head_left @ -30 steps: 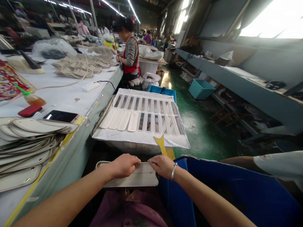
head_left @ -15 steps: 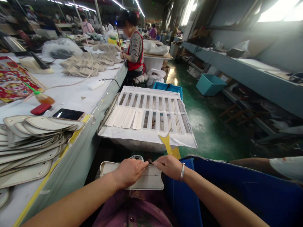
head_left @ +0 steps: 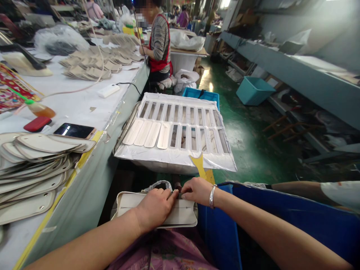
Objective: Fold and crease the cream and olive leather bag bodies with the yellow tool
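A cream handbag [head_left: 128, 202] rests across my lap, with a thin dark line along its upward face. Behind its far edge stands a loop handle [head_left: 159, 183] in clear wrapping. My left hand [head_left: 154, 210] lies over the middle of the bag, fingers together and closed on the far edge. Close beside it, my right hand [head_left: 198, 191], with a silver bangle on the wrist, pinches the same edge with bent fingers. The fingertips nearly meet; anything small between them is hidden.
Ahead stands a white slotted rack [head_left: 174, 150] bearing several cream strips [head_left: 152, 135]. A yellow forked piece [head_left: 201, 167] hangs at its front. On the left table lie stacked cream panels [head_left: 42, 180] and a phone [head_left: 74, 130]. A blue bin [head_left: 267, 213] is right; a co-worker [head_left: 160, 41] sits beyond.
The view has tipped slightly downward. My right hand has risen a little, its fingers more bent, and my left thumb now shows at the edge. More of the loop handle is visible.
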{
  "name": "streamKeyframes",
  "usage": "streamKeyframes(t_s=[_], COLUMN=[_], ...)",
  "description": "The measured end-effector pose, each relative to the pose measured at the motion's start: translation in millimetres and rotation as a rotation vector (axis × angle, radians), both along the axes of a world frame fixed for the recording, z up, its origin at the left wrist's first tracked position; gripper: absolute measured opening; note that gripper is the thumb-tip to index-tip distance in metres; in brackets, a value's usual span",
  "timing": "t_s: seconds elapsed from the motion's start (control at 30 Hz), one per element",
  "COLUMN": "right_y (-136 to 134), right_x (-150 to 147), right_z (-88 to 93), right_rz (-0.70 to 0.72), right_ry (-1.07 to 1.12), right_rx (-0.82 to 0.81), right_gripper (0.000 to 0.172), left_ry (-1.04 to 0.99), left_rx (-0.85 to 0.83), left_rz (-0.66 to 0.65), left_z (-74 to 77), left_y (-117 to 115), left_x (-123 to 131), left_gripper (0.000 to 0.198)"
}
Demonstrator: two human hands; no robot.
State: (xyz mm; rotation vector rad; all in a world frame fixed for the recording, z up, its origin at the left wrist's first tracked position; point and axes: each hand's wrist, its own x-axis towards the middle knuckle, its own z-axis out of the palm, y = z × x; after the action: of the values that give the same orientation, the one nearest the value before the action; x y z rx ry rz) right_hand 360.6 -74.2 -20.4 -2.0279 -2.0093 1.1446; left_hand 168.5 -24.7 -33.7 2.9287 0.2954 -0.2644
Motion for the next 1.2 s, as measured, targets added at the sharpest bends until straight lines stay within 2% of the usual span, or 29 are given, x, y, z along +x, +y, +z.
streamKeyframes(t_s=[0.13, 0.33, 0.5, 0.6, 0.7, 0.77, 0.87, 1.0, 1.2], right_y=[5.3, 11.0, 11.3, 12.4, 14.5, 16.0, 18.1, 20.5, 27.3], right_x=[-1.6, -1.0, -0.4, -0.1, 2.2, 4.2, 5.7, 2.7, -11.4], right_z=[-1.5, -6.5, -7.6, -7.0, -9.4, -12.8, -17.1, -17.9, -24.0], right_rz=[0.079, 0.120, 0.196, 0.166, 0.086, 0.038, 0.052, 0.160, 0.210], right_ry=[0.006, 0.061, 0.011, 0.030, 0.082, 0.144, 0.261, 0.346, 0.375], right_rx=[0.015, -0.003, 0.047, 0.031, -0.027, -0.077, -0.102, -0.045, -0.115], right_gripper=[0.018, 0.019, 0.019, 0.018, 0.019, 0.025, 0.039, 0.034, 0.035], left_ry=[0.005, -0.008, 0.010, 0.014, 0.032, 0.051, 0.061, 0.041, -0.023], left_rx=[0.020, 0.034, 0.028, -0.124, -0.337, -0.388, -0.361, -0.302, -0.235], left_rz=[-0.018, -0.050, -0.033, -0.009, -0.022, -0.012, 0.007, -0.011, -0.027], left_z=[-0.3, -2.2, -4.3, 0.9, 7.8, 9.2, 5.7, -0.6, -6.9], left_y=[2.0, 4.5, 3.1, 21.3, 49.5, 62.2, 64.7, 56.1, 52.5], left_x=[0.3, -0.3, 4.3, -3.8, -26.8, -43.0, -55.9, -56.1, -61.8], left_gripper=[0.047, 0.046, 0.047, 0.044, 0.040, 0.039, 0.043, 0.047, 0.052])
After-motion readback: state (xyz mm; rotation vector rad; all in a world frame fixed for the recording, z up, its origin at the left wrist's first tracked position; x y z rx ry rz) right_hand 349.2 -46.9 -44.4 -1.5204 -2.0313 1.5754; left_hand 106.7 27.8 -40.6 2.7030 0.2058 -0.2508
